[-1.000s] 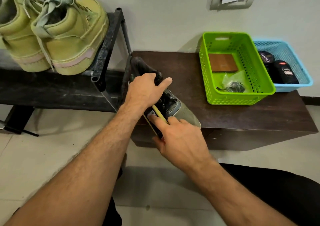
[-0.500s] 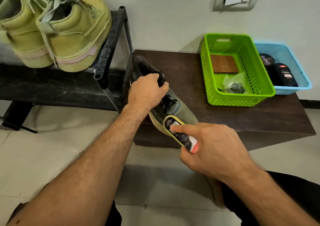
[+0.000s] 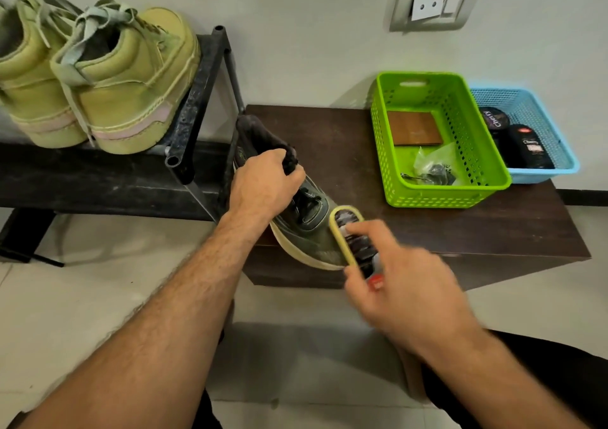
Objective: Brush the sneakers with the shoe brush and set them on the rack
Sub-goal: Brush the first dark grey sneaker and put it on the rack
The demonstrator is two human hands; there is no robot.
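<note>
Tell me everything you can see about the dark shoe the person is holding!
The dark sneaker is a low, olive-grey shoe with a pale sole, dark laces and a black fuzzy-looking collar. It looks like fabric. It is tilted, heel up toward the rack and toe down over the front edge of the brown table. The left hand grips its collar, and the right hand holds a yellow-edged shoe brush against its toe. The picture is a bit blurry there.
</note>
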